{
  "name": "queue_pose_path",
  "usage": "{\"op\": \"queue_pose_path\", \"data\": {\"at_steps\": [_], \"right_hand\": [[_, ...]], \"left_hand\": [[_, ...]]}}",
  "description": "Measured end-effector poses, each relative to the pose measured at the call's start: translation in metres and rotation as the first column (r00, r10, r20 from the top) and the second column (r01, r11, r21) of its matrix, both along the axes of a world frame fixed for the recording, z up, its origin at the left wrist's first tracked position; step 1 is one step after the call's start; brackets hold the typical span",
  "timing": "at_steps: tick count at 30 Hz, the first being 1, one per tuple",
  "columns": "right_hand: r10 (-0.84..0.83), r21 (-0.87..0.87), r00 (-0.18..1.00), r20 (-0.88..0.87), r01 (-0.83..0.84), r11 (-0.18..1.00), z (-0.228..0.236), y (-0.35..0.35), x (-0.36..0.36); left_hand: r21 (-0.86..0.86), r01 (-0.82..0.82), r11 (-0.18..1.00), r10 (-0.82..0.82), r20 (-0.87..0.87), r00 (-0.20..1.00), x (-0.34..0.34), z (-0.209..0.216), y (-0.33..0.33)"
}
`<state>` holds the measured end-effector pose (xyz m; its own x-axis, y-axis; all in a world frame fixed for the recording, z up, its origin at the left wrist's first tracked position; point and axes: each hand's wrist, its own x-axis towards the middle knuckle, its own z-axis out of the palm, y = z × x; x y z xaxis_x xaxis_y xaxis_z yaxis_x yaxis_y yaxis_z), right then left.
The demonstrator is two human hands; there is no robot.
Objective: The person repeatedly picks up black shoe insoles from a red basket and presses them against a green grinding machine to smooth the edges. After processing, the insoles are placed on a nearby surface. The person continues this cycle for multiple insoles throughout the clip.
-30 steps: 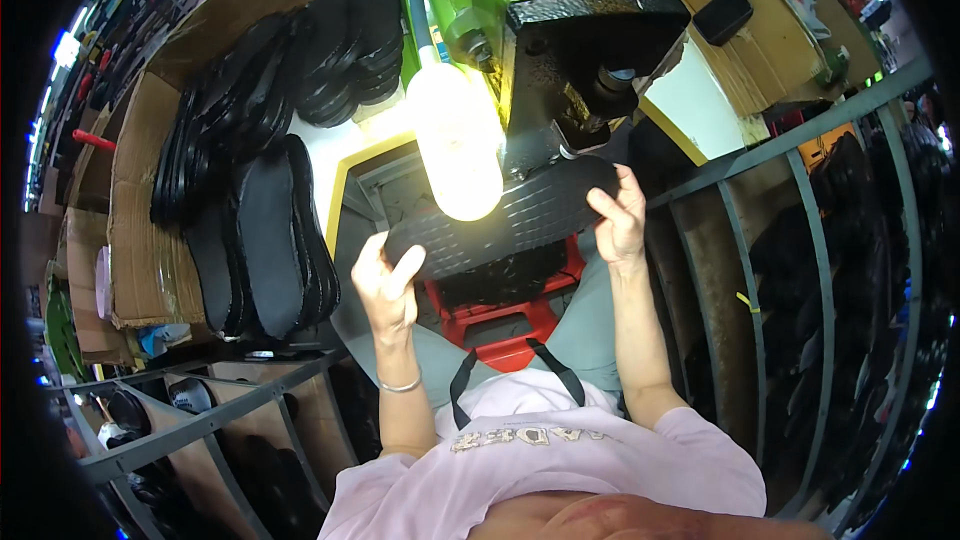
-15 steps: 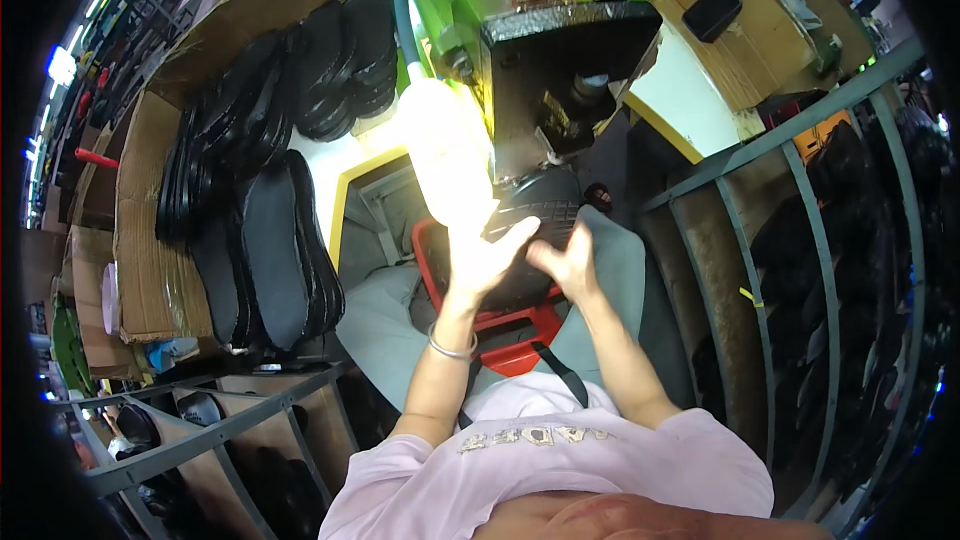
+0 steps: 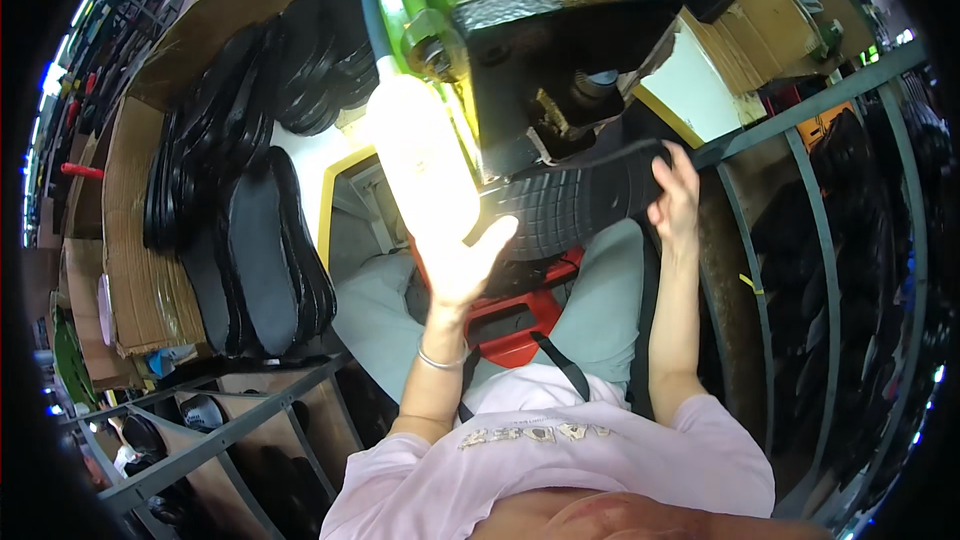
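A black shoe sole (image 3: 560,205) with a grid tread lies under the dark head of a green machine (image 3: 570,60), above my knees. At its right end, my right hand (image 3: 677,190) has its fingers curled round the edge, gripping it. Beside the sole's left end is my left hand (image 3: 462,265), its thumb stretched toward the tread. Bright glare from the lamp (image 3: 420,150) hides the fingers of that hand, so whether it holds the sole cannot be made out.
Stacked black soles (image 3: 265,250) fill a cardboard box (image 3: 130,240) on the left. Metal rack rails (image 3: 745,240) stand close on my right, and another rack (image 3: 230,440) is at lower left. Below my hands is a red stool (image 3: 520,325).
My right hand has moved right and away from my left, and now grips the sole's end. The sole shows more widely under the machine. My view has shifted slightly.
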<state>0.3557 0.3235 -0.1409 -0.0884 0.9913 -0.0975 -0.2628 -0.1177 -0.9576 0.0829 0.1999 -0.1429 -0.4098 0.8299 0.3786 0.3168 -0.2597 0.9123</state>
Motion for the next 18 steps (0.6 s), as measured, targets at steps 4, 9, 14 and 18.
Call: {"op": "queue_pose_path", "data": {"at_steps": [4,9,14,18], "right_hand": [[0.225,0.086,0.965,-0.137,-0.214,0.973,0.012,0.026,-0.033],[0.275,0.106,0.94,-0.2,-0.259,0.96,0.014,-0.013,-0.086],[0.299,0.196,0.949,-0.097,-0.276,0.941,0.014,-0.04,-0.109],[0.259,0.285,0.964,0.054,-0.263,0.922,0.011,-0.041,-0.117]], "left_hand": [[0.082,-0.056,0.995,0.062,-0.08,0.995,-0.034,0.03,-0.007],[0.019,-0.107,0.994,0.079,0.547,0.834,-0.072,0.009,-0.043],[-0.058,-0.113,0.992,0.113,0.807,0.579,-0.079,-0.042,-0.085],[-0.175,0.079,0.981,0.102,0.824,0.558,-0.06,-0.124,-0.123]]}}
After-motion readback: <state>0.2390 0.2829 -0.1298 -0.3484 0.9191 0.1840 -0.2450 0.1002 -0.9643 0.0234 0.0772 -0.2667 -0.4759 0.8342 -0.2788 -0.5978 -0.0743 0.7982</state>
